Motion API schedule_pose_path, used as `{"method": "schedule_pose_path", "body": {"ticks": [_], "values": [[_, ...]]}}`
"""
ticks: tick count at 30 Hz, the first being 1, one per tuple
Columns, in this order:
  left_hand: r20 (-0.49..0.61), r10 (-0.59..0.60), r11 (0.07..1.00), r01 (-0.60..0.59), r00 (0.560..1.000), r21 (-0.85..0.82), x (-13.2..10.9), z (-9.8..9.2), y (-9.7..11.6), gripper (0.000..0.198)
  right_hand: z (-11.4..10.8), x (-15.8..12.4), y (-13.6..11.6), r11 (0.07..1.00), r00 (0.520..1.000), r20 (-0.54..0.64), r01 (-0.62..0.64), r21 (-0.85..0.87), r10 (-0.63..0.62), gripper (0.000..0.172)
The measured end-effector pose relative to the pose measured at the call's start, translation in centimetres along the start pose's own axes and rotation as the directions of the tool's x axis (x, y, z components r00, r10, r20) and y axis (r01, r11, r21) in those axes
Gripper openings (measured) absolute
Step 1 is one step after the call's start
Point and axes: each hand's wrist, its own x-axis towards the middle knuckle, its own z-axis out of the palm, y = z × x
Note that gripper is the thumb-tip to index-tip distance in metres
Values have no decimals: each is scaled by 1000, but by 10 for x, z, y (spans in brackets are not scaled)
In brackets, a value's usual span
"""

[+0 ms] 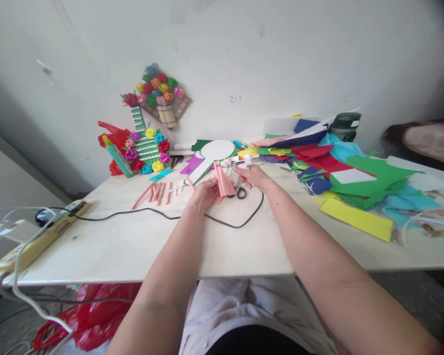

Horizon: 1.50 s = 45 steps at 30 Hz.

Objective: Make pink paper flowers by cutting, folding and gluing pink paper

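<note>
My left hand (206, 193) is closed on a folded piece of pink paper (225, 182), held upright over the table. In my right hand (252, 176) is a white hot glue gun (247, 159); its nozzle side points left, close to the top of the pink paper. A black cord (238, 226) runs from near my right hand across the table. Dark-handled scissors (240, 193) lie just behind the pink paper, partly covered. Left of my hands several rolled pink paper strips (159, 193) lie beside small white sticks (176, 188).
Behind my hands lies a white round-headed cutout with green edging (218, 149). Flower crafts (148, 148) and a green glue bottle (120, 158) stand at left. Colored sheets (366, 180) pile up at right near a dark jar (345, 126). A power strip (40, 236) sits on the left edge.
</note>
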Motion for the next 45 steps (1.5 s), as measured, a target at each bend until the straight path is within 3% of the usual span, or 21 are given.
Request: {"method": "schedule_pose_path", "body": {"ticks": [12,27,35,45], "values": [[85,-1,1000,-1,996,31,-3,1,1,10,1,1,1,1000,999,-45,10,-9,-11,42],[48,-9,999,8,999,32,-4,4,2,7,3,-1,-3,1000,996,-86,3,-9,-4,41],[-50,39,999,-39,998,14,1,-2,0,10,2,-1,-3,1000,999,-40,-1,-31,0,40],[-29,62,998,-61,998,12,5,-6,-1,9,5,-3,-4,1000,1000,-2,-14,-19,14,38]]}}
